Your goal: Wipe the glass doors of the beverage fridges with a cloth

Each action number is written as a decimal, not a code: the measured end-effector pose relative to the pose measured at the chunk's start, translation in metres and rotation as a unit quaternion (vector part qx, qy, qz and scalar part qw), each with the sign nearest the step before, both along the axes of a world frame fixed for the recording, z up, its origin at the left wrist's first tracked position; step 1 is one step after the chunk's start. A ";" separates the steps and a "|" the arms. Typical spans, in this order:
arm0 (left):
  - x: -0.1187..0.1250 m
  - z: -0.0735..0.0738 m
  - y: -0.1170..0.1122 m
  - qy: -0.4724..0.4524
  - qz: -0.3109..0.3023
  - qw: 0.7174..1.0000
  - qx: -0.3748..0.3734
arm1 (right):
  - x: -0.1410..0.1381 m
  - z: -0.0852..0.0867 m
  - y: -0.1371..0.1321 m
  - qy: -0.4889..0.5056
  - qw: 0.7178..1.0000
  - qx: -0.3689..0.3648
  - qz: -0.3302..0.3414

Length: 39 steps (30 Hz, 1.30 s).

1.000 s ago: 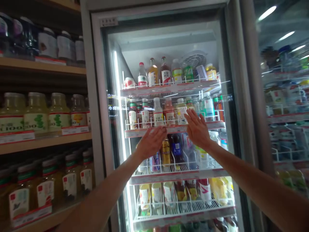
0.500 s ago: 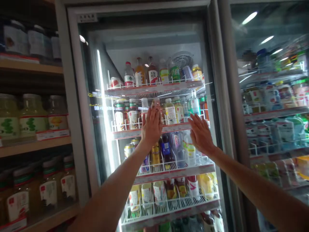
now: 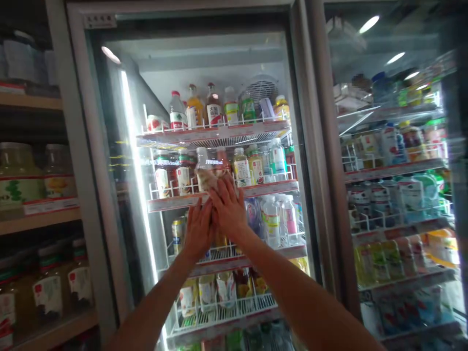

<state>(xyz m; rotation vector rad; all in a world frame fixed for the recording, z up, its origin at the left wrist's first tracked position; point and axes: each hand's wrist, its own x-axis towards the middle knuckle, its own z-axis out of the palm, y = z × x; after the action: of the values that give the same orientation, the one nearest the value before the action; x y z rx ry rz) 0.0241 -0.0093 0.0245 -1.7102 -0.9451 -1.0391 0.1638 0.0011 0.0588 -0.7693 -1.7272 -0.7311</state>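
Observation:
A pale, crumpled cloth [image 3: 207, 179] lies against the glass door [image 3: 204, 61] of a drinks cooler, at the height of the second shelf. My right hand [image 3: 229, 209] presses on the cloth, its fingers stretched over the lower right part. Just left of it and slightly lower is my left hand [image 3: 198, 229], flat toward the glass with fingers extended. The left fingertips meet the cloth's lower edge and my right fingers; whether they hold any of it I cannot tell. Behind the glass stand rows of bottles, including a clear bottle with a red cap [image 3: 177, 113].
A metal door frame [image 3: 318, 161] borders the glass on the right. Beyond it is another glass-fronted cooler with stocked shelves [image 3: 398, 170]. To the left, a wooden shelf [image 3: 40, 220] holds jars and bottles. A bright light strip [image 3: 135, 161] runs down inside the cooler.
My right hand has moved left from bare glass onto the cloth. My left hand, earlier on the cloth, has come down and left beside it. The view has shifted slightly to the right.

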 end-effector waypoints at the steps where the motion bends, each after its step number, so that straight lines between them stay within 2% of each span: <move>1: -0.010 -0.012 -0.004 -0.011 0.020 1.000 0.004 | 0.003 0.001 0.002 -0.023 1.000 0.011 -0.003; 3: -0.032 -0.040 -0.014 -0.038 0.076 0.996 0.006 | 0.029 -0.006 0.008 -0.068 0.997 0.046 -0.011; 5: -0.054 -0.067 -0.027 -0.059 0.139 0.988 -0.008 | 0.078 -0.021 0.017 -0.069 0.993 0.090 -0.031; 7: -0.073 -0.089 -0.040 -0.064 0.183 0.980 -0.035 | 0.130 -0.039 0.027 0.010 0.990 0.127 -0.062; 9: -0.083 -0.105 -0.048 -0.057 0.198 0.977 -0.058 | 0.158 -0.058 0.034 0.099 0.982 0.138 -0.084; 10: -0.085 -0.110 -0.049 -0.054 0.198 0.977 -0.063 | 0.157 -0.067 0.033 0.138 0.977 0.142 -0.082; 12: -0.086 -0.114 -0.049 -0.058 0.193 0.978 -0.060 | 0.124 -0.086 0.025 0.163 0.976 0.128 -0.069; 13: -0.086 -0.115 -0.047 -0.063 0.189 0.978 -0.058 | 0.098 -0.094 0.019 0.146 0.981 0.112 -0.059; 15: -0.087 -0.115 -0.045 -0.062 0.173 0.981 -0.056 | 0.044 -0.108 0.009 0.050 0.994 0.094 -0.037; 17: -0.090 -0.115 -0.045 -0.056 0.155 0.984 -0.062 | 0.019 -0.117 0.006 -0.012 0.995 0.095 -0.029; 18: -0.092 -0.114 -0.045 -0.053 0.148 0.985 -0.066 | 0.022 -0.119 0.007 -0.036 0.994 0.098 -0.033; 20: -0.095 -0.115 -0.047 -0.048 0.139 0.986 -0.075 | 0.054 -0.119 0.013 -0.034 0.992 0.099 -0.065; 22: -0.095 -0.115 -0.048 -0.049 0.135 0.986 -0.081 | 0.097 -0.114 0.018 0.076 0.984 0.094 -0.129; 24: -0.093 -0.114 -0.050 -0.050 0.130 0.987 -0.084 | 0.115 -0.109 0.020 0.211 0.957 0.092 -0.175; 26: -0.093 -0.113 -0.050 -0.050 0.124 0.988 -0.082 | 0.093 -0.113 0.016 0.249 0.950 0.087 -0.169; 29: -0.098 -0.112 -0.051 -0.030 0.107 0.991 -0.073 | 0.016 -0.132 0.007 0.134 0.983 0.078 -0.100; 31: -0.107 -0.113 -0.052 -0.010 0.096 0.993 -0.069 | -0.016 -0.145 0.004 0.056 0.992 0.082 -0.072; 32: -0.112 -0.114 -0.053 -0.004 0.094 0.993 -0.067 | -0.017 -0.149 0.004 0.027 0.994 0.084 -0.067; 34: -0.120 -0.118 -0.053 -0.003 0.097 0.993 -0.064 | 0.008 -0.149 0.007 0.032 0.992 0.088 -0.086; 37: -0.126 -0.126 -0.052 -0.013 0.103 0.993 -0.059 | 0.055 -0.133 0.014 0.191 0.964 0.105 -0.154; 39: -0.127 -0.129 -0.051 -0.015 0.102 0.993 -0.057 | 0.049 -0.123 0.013 0.255 0.947 0.108 -0.164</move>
<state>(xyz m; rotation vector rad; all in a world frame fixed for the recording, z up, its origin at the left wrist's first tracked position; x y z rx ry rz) -0.1030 -0.0600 -0.1048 -1.6545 -1.1912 -0.8922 0.2130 0.0144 -0.0641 -1.0024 -1.0462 -0.8404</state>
